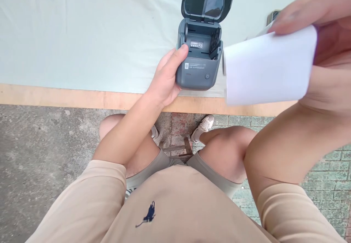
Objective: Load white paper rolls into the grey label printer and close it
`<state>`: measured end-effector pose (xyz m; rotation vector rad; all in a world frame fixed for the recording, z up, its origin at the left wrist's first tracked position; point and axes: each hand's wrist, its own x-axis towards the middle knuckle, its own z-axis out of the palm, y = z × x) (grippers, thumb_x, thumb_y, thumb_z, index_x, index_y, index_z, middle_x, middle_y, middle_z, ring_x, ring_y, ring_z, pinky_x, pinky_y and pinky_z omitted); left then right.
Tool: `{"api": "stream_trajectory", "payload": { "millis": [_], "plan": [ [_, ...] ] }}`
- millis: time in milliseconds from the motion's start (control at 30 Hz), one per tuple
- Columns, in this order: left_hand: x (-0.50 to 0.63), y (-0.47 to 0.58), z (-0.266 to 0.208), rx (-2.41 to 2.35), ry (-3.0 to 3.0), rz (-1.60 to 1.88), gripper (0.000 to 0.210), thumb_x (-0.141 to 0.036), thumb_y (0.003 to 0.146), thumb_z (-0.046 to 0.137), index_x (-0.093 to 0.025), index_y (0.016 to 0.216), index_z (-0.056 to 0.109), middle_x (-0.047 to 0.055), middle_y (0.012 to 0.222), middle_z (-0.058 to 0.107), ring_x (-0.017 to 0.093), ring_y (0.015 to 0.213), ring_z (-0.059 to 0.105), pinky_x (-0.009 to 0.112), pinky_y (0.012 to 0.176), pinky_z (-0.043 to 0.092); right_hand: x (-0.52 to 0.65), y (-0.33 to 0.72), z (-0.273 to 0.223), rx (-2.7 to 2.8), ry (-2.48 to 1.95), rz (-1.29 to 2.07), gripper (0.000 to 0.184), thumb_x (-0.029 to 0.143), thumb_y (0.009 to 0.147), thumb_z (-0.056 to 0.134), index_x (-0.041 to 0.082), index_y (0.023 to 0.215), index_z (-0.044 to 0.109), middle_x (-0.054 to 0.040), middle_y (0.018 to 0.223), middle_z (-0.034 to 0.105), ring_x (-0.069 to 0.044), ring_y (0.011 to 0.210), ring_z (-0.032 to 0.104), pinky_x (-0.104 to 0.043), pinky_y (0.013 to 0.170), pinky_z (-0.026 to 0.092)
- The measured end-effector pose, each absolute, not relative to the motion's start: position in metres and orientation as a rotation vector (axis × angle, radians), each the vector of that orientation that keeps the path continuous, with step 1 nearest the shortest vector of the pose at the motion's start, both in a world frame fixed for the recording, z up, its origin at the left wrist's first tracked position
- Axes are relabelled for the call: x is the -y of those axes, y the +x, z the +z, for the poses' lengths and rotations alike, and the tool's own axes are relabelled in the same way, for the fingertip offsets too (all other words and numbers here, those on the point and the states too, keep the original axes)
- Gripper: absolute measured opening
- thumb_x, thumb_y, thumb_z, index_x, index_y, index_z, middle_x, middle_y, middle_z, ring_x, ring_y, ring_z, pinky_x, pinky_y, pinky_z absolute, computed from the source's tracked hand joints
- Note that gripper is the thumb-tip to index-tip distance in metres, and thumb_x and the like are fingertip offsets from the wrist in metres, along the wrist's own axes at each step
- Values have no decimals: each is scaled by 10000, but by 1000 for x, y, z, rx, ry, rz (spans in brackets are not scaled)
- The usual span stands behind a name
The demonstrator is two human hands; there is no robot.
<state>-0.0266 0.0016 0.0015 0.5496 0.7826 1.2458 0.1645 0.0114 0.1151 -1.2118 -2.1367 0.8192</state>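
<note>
A dark grey label printer [197,78] sits near the table's front edge with its dark see-through lid [208,1] swung up. Its inner bay holds no roll, and a small printed sticker shows on the floor of the bay. My left hand [167,74] grips the printer's left side, the thumb resting on its upper rim. Close to the camera on the right, my right hand [329,49] is closed around a white paper roll [268,67]. The roll is beside the printer, apart from it, and slightly blurred.
Pale cloth [109,34] covers the table, whose wooden front edge [68,97] runs across the view. Partly hidden behind my right hand is a small dark object with a metallic rim [273,16]. My knees and a wooden stool [177,148] are below the edge.
</note>
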Motion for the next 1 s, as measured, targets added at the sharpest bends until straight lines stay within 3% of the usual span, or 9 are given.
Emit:
{"api": "stream_trajectory", "payload": {
  "millis": [167,300,467,567,667,800,900,1000],
  "plan": [
    [0,-25,3,-786,559,1274,151,-251,886,485,-157,873,602,-45,718,616,68,738,670,146,677,521,-33,140,81,2191,-985,773,275,309,715,719,230,944,588,-5,992,591,-149,910,562,-301,734,506],
    [1,-24,5,-799,623,1251,155,-207,905,441,-169,879,589,-59,678,574,76,781,690,124,629,498,-47,140,64,2241,-1005,551,234,266,738,685,175,916,566,-45,988,615,-202,980,591,-335,831,472],
    [1,-23,6,-794,639,1233,152,-201,910,434,-162,909,582,-53,681,561,95,835,694,130,640,499,-47,140,62,2416,-1175,357,135,226,737,640,207,863,593,-15,1041,654,-218,1001,606,-380,871,462],
    [0,-24,4,-781,620,1251,142,-212,905,446,-163,885,578,-58,679,563,80,787,688,132,638,497,-44,137,66,2474,-1199,362,203,301,731,666,221,911,616,-8,1136,625,-229,1082,569,-416,953,435],
    [-1,-26,2,-771,584,1264,141,-258,889,483,-163,836,572,-53,672,569,83,760,679,140,625,498,-41,135,72,2497,-1115,370,255,336,758,643,229,986,602,-22,1074,624,-224,1018,567,-416,928,435],
    [-2,-29,2,-685,530,1250,267,-395,879,450,-175,886,601,0,747,622,174,956,671,219,741,551,-39,139,73,2582,-997,492,137,275,774,582,290,906,618,37,1062,631,-262,1171,499,-478,1012,395],
    [0,-31,2,-693,569,1229,188,-308,853,491,-186,950,596,6,805,646,199,1006,667,256,782,560,-37,150,65,2481,-1009,604,250,353,801,547,348,1048,585,28,1059,616,-284,1261,432,-492,965,447],
    [2,-31,2,-779,638,1219,179,-124,779,558,-188,944,582,-24,848,651,174,967,682,253,788,557,-37,163,54,2334,-1058,709,391,464,867,441,389,1252,446,-3,1089,579,-281,1274,421,-465,886,499]
  ]
}}
